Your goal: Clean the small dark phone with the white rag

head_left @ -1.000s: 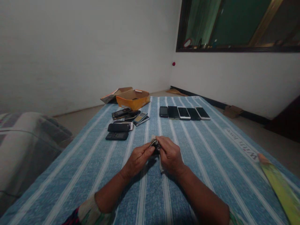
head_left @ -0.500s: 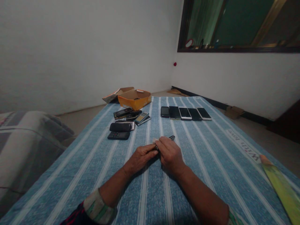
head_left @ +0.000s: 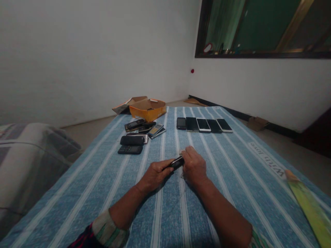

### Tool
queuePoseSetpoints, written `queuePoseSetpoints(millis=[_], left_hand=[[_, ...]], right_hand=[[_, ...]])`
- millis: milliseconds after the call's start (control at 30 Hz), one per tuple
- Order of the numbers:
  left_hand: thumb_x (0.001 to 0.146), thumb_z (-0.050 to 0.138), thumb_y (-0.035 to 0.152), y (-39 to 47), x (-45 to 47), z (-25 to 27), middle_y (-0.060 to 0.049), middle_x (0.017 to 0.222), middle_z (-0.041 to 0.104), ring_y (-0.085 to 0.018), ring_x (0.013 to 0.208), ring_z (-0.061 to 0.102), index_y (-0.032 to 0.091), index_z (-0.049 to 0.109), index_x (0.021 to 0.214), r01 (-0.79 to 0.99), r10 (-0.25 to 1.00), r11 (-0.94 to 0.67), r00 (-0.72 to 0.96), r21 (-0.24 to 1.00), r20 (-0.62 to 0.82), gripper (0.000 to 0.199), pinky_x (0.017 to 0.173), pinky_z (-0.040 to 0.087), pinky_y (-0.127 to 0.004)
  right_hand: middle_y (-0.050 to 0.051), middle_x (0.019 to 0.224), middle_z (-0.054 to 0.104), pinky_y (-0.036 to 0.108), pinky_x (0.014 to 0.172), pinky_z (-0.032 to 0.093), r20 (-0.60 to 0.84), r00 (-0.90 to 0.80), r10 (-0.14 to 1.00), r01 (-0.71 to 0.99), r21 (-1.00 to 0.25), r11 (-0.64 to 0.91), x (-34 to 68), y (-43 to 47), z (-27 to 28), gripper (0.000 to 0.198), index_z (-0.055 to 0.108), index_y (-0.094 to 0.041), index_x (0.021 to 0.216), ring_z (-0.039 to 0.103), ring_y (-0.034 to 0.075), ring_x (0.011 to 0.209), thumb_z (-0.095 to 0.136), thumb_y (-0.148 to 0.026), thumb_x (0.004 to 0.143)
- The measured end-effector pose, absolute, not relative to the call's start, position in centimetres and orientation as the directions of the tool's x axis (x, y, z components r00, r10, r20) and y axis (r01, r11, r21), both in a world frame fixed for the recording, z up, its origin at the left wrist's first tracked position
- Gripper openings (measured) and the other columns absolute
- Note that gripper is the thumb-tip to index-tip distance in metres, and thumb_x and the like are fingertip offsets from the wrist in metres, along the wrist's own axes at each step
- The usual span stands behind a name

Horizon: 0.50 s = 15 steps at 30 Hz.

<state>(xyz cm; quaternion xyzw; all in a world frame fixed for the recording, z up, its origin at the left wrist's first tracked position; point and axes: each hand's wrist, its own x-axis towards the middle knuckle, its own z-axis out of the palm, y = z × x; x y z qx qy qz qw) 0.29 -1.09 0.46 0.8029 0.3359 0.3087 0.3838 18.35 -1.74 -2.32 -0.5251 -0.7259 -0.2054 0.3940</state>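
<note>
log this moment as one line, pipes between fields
left grip: on dark phone | right grip: at its right end, with pale cloth | beyond: phone pile, orange cardboard box, five-phone row

Cloth [head_left: 90,179]: box [head_left: 148,115] far end, phone pile [head_left: 131,140] before it, row of 5 phones [head_left: 203,125] to pile's right. Nearer: device [head_left: 177,163] between left hand [head_left: 154,175] and right hand [head_left: 194,166].
</note>
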Motion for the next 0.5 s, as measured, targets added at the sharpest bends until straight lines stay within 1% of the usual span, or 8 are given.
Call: queuePoseSetpoints(millis=[67,133,233,300,333,400,500], left_hand=[[0.088,0.053,0.026,-1.1,0.3,0.5,-0.008,0.107,0.074,-0.024,0.097,0.067,0.015,0.068,0.119,0.305,0.773,-0.489,0.585,0.817,0.245,0.036,0.088,0.049,-0.032],[0.088,0.053,0.027,-1.1,0.3,0.5,-0.007,0.103,0.075,-0.023,0.093,0.068,0.015,0.069,0.116,0.314,0.777,-0.494,0.579,0.811,0.249,0.034,0.086,0.05,-0.03],[0.089,0.052,0.029,-1.2,0.3,0.5,-0.003,0.087,0.074,-0.019,0.08,0.066,0.014,0.071,0.101,0.362,0.801,-0.475,0.555,0.802,0.224,0.028,0.076,0.051,-0.026],[0.089,0.051,0.03,-1.2,0.4,0.6,-0.001,0.078,0.071,-0.017,0.074,0.064,0.013,0.071,0.09,0.39,0.817,-0.457,0.54,0.799,0.203,0.026,0.072,0.05,-0.025],[0.089,0.051,0.03,-1.2,0.4,0.6,-0.001,0.076,0.07,-0.017,0.073,0.063,0.013,0.071,0.089,0.395,0.819,-0.452,0.538,0.8,0.197,0.027,0.071,0.05,-0.025],[0.089,0.051,0.03,-1.2,0.4,0.7,-0.001,0.08,0.071,-0.018,0.075,0.064,0.013,0.072,0.095,0.385,0.813,-0.454,0.547,0.804,0.197,0.027,0.074,0.05,-0.026],[0.089,0.052,0.03,-1.1,0.3,0.6,-0.004,0.092,0.073,-0.02,0.084,0.066,0.015,0.07,0.111,0.344,0.793,-0.469,0.569,0.813,0.217,0.032,0.081,0.05,-0.029]], right_hand=[[0.015,0.104,0.068,0.037,0.092,0.049,0.792,-0.142,0.594,0.927,-0.104,0.36,18.1,-1.8,-2.4,0.025,0.068,-0.012,0.099,0.058,0.026,0.111,0.045,-0.01,0.09],[0.015,0.104,0.068,0.037,0.093,0.049,0.804,-0.173,0.569,0.914,-0.084,0.396,17.3,-2.2,-2.6,0.025,0.068,-0.012,0.1,0.058,0.026,0.111,0.045,-0.011,0.091],[0.015,0.109,0.067,0.037,0.094,0.049,0.822,-0.238,0.518,0.874,-0.052,0.483,15.9,-3.0,-2.7,0.027,0.067,-0.011,0.105,0.057,0.025,0.113,0.043,-0.012,0.092],[0.015,0.11,0.067,0.036,0.095,0.049,0.823,-0.256,0.507,0.859,-0.047,0.51,15.3,-3.3,-2.7,0.029,0.066,-0.011,0.108,0.056,0.025,0.114,0.042,-0.011,0.092],[0.015,0.11,0.067,0.036,0.094,0.049,0.819,-0.259,0.512,0.857,-0.05,0.512,15.2,-3.4,-2.7,0.03,0.066,-0.011,0.109,0.056,0.025,0.115,0.042,-0.01,0.092],[0.016,0.11,0.067,0.036,0.094,0.05,0.809,-0.255,0.53,0.861,-0.059,0.505,15.4,-3.3,-2.6,0.029,0.066,-0.01,0.11,0.056,0.025,0.115,0.043,-0.01,0.091],[0.017,0.11,0.067,0.037,0.094,0.049,0.799,-0.233,0.555,0.878,-0.071,0.472,16.2,-3.0,-2.4,0.028,0.066,-0.009,0.109,0.056,0.026,0.115,0.045,-0.009,0.09]])
